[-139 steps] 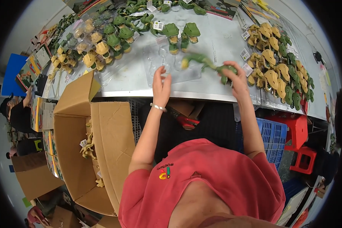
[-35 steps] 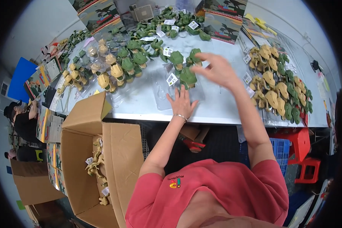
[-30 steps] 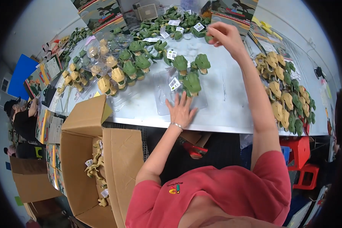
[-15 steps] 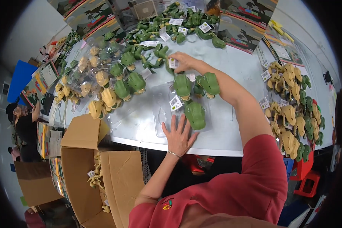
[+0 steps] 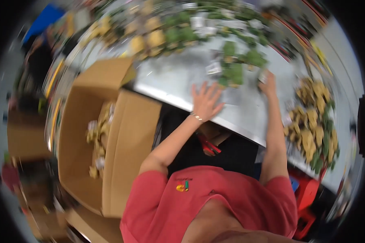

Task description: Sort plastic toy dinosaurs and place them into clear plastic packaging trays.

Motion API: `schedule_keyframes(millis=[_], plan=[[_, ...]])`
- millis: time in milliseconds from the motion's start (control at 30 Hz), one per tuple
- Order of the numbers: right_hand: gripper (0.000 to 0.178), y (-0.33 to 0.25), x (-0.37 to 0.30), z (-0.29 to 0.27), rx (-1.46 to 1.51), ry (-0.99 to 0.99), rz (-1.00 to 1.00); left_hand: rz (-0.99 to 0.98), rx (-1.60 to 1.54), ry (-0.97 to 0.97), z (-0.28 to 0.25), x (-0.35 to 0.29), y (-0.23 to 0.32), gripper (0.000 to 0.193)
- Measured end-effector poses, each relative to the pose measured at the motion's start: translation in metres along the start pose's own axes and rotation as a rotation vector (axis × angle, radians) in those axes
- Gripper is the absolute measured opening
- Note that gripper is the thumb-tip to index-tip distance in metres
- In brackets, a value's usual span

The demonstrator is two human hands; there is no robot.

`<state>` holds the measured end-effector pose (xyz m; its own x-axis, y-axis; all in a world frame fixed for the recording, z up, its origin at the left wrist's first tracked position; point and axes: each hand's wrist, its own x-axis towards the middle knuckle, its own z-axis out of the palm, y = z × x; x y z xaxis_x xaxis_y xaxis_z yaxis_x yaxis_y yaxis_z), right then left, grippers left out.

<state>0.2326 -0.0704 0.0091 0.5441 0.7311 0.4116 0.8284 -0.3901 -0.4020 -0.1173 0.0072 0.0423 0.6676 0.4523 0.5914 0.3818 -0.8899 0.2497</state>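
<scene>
My left hand (image 5: 207, 102) lies flat near the table's front edge, fingers spread and holding nothing. Just beyond it is a cluster of green dinosaur-head toys (image 5: 232, 73), with a white tag (image 5: 213, 68) at its left side. Clear plastic under them shows only faintly. To the right of the cluster, my right hand (image 5: 268, 84) is closed around a small white tag (image 5: 264, 76). Blur hides whether a toy hangs from that tag.
An open cardboard box (image 5: 134, 154) with tan toys (image 5: 99, 139) inside stands left of me. Tan and green toys (image 5: 312, 117) are heaped at the table's right. More tan heads (image 5: 155, 38) and green pieces (image 5: 180, 30) spread along the back, near printed boxes (image 5: 290, 36).
The view has swung and blurred. My right hand has moved from behind the green heads to their right side and nearer me. My left hand stays flat by the edge.
</scene>
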Motion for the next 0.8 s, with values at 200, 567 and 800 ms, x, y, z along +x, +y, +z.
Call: schedule_keyframes(millis=[200,567,800], plan=[[0.046,-0.005,-0.078,-0.096,0.047,0.347,0.180,-0.060,-0.318,0.353,-0.159,-0.029,-0.033,0.024],[0.025,-0.169,-0.134,-0.138,0.422,0.088,-0.026,-1.366,-0.295,-0.496,-0.272,-0.311,-0.352,0.045],[0.020,-0.229,-0.158,-0.109,0.435,-0.227,0.058,-1.337,-0.148,-0.608,-0.140,-0.316,-0.333,0.097]])
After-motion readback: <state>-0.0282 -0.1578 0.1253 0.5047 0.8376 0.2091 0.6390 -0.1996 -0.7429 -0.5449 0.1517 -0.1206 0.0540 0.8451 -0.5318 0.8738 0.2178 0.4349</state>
